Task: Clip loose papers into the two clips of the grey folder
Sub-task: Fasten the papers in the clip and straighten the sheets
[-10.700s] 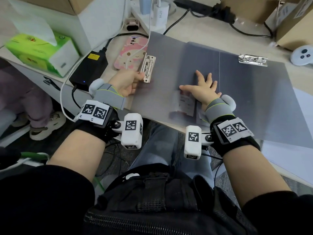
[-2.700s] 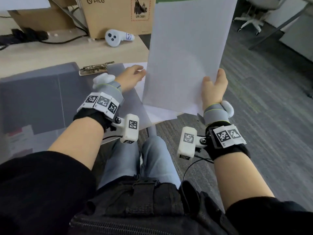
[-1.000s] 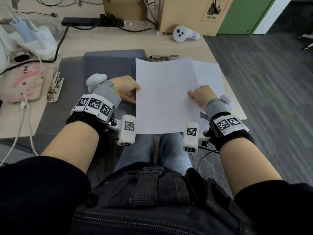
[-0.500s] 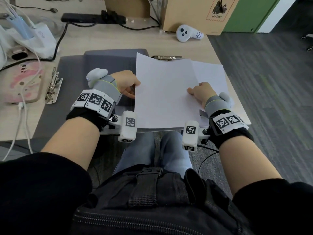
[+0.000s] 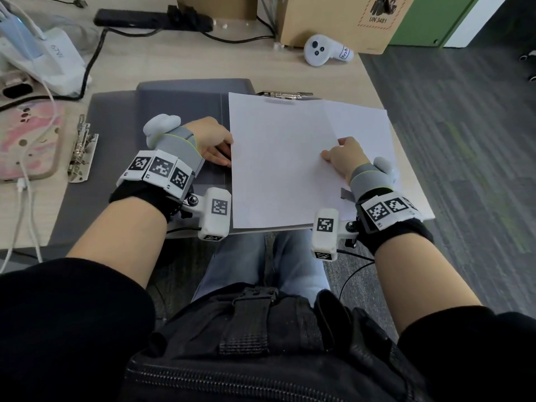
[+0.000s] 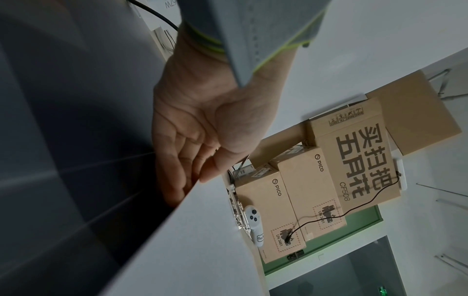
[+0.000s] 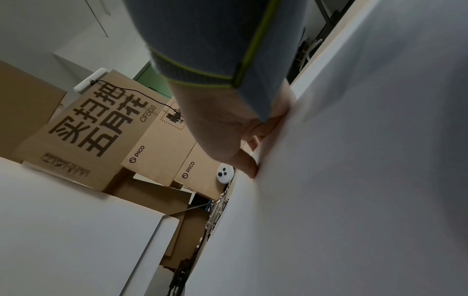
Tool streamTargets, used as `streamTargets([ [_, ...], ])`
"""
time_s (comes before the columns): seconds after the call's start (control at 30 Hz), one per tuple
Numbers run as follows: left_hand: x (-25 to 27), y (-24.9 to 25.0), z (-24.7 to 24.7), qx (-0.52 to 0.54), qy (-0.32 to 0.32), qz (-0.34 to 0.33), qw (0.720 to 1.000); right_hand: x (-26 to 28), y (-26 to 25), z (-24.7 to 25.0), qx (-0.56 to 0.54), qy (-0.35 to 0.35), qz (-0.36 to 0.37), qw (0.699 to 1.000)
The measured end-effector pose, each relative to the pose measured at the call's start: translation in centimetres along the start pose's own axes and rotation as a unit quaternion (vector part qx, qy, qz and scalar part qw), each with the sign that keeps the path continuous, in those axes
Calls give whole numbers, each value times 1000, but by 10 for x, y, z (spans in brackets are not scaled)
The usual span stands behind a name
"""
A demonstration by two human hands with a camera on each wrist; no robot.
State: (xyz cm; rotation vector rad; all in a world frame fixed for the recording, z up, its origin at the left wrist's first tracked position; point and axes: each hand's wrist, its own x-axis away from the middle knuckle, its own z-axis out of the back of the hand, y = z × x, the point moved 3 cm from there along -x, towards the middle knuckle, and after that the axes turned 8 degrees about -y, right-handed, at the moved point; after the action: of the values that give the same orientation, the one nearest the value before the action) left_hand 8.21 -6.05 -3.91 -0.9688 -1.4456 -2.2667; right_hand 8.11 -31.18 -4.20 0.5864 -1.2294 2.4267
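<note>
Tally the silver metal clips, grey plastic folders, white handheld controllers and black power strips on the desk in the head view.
Silver metal clips: 2
Grey plastic folder: 1
White handheld controller: 1
Black power strip: 1
Total: 5

White controller (image 5: 320, 50) beside cardboard box (image 5: 342, 21); black power strip (image 5: 150, 20) behind.

The cardboard box (image 5: 345, 21) behind the white controller (image 5: 326, 50) carries "UN 3481" inside a dashed red frame. In the left wrist view, two boxes (image 6: 286, 210) beside that controller read "PICO", and the larger box (image 6: 359, 158) above them reads "CF508" under big Chinese characters. The controller's handle bears a small handwritten label, too small to read.
</note>
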Motion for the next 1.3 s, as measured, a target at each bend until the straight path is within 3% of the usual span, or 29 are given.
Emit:
streamTargets([
  [0.4,-11,0,8,-18,56,-2,998,-13,-2,-4,90,6,18,996],
  [0.8,-27,4,19,-42,168,-20,985,-22,1,-7,144,8,25,989],
  [1.0,-29,6,21,-116,202,-21,972,-24,2,-10,168,17,18,986],
  [1.1,-24,18,19,-208,215,-63,952,-23,2,-11,182,29,17,983],
  [1.2,-27,35,8,-311,187,-137,922,-24,2,-12,197,36,15,980],
  [1.3,-39,42,-5,-377,102,-172,904,-28,0,-13,222,47,10,974],
])
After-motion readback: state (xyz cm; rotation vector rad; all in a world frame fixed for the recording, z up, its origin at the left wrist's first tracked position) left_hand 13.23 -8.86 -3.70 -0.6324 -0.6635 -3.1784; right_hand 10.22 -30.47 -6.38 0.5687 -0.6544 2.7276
